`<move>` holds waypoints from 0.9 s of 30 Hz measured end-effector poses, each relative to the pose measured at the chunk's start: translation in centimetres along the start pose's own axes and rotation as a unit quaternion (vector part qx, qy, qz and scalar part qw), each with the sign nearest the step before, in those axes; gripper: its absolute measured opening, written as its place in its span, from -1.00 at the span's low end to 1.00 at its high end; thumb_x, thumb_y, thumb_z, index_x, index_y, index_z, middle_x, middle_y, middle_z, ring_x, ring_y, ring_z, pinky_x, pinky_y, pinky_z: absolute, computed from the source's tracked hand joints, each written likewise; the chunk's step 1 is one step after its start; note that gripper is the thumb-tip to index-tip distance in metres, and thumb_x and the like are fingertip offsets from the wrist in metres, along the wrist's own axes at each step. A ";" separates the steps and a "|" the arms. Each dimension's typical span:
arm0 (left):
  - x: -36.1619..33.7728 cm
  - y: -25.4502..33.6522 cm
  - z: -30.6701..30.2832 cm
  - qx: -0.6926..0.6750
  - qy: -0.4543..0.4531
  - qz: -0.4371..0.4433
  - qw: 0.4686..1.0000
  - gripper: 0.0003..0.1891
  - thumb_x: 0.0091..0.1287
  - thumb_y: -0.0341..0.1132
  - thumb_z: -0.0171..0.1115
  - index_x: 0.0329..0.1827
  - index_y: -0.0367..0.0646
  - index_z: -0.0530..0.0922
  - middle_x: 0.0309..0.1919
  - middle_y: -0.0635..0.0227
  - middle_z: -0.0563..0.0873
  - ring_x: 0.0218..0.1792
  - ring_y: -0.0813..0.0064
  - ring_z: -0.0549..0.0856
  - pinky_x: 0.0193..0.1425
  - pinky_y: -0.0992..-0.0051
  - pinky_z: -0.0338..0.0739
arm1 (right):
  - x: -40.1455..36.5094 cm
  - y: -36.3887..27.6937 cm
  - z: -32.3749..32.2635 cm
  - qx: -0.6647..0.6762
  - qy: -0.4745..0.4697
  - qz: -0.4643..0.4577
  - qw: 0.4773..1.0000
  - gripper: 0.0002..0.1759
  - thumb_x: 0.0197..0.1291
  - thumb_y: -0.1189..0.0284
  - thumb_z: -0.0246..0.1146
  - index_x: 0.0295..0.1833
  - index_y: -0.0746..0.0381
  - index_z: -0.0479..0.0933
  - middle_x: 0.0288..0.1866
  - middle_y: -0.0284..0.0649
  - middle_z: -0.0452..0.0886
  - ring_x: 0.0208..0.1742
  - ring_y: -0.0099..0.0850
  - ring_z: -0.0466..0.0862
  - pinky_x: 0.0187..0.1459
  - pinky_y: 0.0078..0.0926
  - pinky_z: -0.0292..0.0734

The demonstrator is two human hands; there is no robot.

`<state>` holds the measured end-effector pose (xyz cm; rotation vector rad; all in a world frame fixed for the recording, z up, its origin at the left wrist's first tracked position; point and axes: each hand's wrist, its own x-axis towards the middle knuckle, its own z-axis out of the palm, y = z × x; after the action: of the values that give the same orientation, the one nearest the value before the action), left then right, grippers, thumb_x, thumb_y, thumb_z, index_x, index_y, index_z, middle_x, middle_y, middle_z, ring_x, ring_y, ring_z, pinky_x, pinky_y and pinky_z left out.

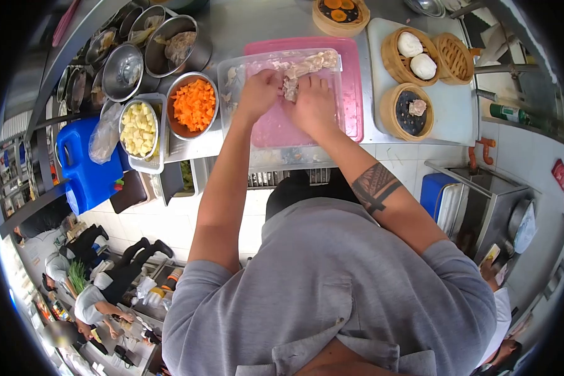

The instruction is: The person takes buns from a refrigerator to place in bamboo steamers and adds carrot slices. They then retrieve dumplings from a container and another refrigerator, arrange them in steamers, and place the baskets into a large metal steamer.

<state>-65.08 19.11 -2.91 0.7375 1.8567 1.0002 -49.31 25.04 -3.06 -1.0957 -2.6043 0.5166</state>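
Note:
A pale, pinkish mass of raw minced meat point(312, 64) lies in a clear plastic tub point(238, 69) that stands on a pink board point(351, 106). My left hand point(261, 93) is at the left end of the meat, fingers curled together; what lies between the fingertips is hidden. Over the near part of the meat, my right hand point(313, 103) is closed with its fingers bent round some of it. To the right, a small bamboo steamer point(390, 111) holds one piece of meat dumpling point(417, 108) on a dark perforated liner.
Left of the tub are bowls of diced carrot point(194, 105) and pale cubes point(138, 130), plus several metal bowls point(121, 72). A steamer point(391, 56) with two white buns sits on a white board point(377, 37). A blue jug point(89, 164) stands at the left; other people work behind.

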 end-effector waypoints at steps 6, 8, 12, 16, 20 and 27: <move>-3.2 -1.7 1.7 -0.174 0.075 0.026 0.982 -0.66 0.66 -0.25 0.16 0.21 -0.40 0.66 -0.05 0.15 0.83 -0.09 0.31 0.85 0.06 0.37 0.72 | 0.6 1.9 -0.8 0.135 -0.028 0.000 0.990 -0.56 0.19 0.33 0.49 0.14 0.32 0.66 0.16 0.02 0.69 0.15 -0.09 0.70 0.11 -0.18 0.64; -3.7 -1.3 2.0 -0.342 0.000 -0.027 0.939 -0.61 0.67 -0.30 0.17 0.38 -0.43 0.51 0.15 0.08 0.74 0.13 0.25 0.78 0.27 0.31 0.69 | 0.9 3.0 -1.4 0.195 -0.053 0.028 0.979 -0.57 0.22 0.40 0.47 0.17 0.34 0.67 0.18 0.00 0.71 0.12 -0.16 0.74 0.09 -0.25 0.66; -3.0 -0.2 2.8 -0.480 -0.051 -0.076 0.872 -0.56 0.67 -0.35 0.13 0.49 -0.41 0.37 0.28 0.01 0.66 0.25 0.16 0.73 0.38 0.22 0.65 | 2.0 5.0 -2.6 0.522 -0.214 0.202 0.801 -0.58 0.26 0.53 0.43 0.22 0.43 0.65 0.07 -0.15 0.73 0.08 -0.31 0.78 0.08 -0.37 0.70; -1.6 -0.7 4.6 -0.543 -0.053 -0.069 0.835 -0.57 0.64 -0.46 0.12 0.49 -0.35 0.29 0.30 0.02 0.63 0.26 0.14 0.71 0.41 0.15 0.61 | 2.1 4.5 -4.1 0.615 -0.228 0.264 0.707 -0.55 0.33 0.54 0.41 0.28 0.47 0.56 0.01 -0.10 0.74 0.06 -0.31 0.79 0.08 -0.39 0.75; -1.6 -1.1 5.9 -0.543 0.015 -0.047 0.838 -0.59 0.59 -0.54 0.14 0.44 -0.25 0.31 0.23 0.06 0.64 0.21 0.17 0.72 0.35 0.11 0.62 | 1.3 3.4 -3.5 0.588 -0.152 0.278 0.745 -0.57 0.33 0.53 0.44 0.24 0.45 0.55 -0.01 -0.11 0.74 -0.03 -0.33 0.82 -0.03 -0.39 0.80; -1.9 -2.2 5.7 -0.574 -0.018 -0.015 0.818 -0.49 0.51 -0.62 0.18 0.47 -0.20 0.27 0.21 0.08 0.64 0.18 0.21 0.72 0.35 0.14 0.61 | -0.4 2.4 -2.6 0.482 -0.085 0.259 0.833 -0.56 0.24 0.48 0.52 0.19 0.38 0.61 -0.01 -0.10 0.75 -0.06 -0.35 0.82 -0.04 -0.38 0.79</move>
<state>-59.32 18.39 -5.71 -0.0296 0.8923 1.7677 -46.57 26.91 -1.77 -1.3281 -1.6336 1.8410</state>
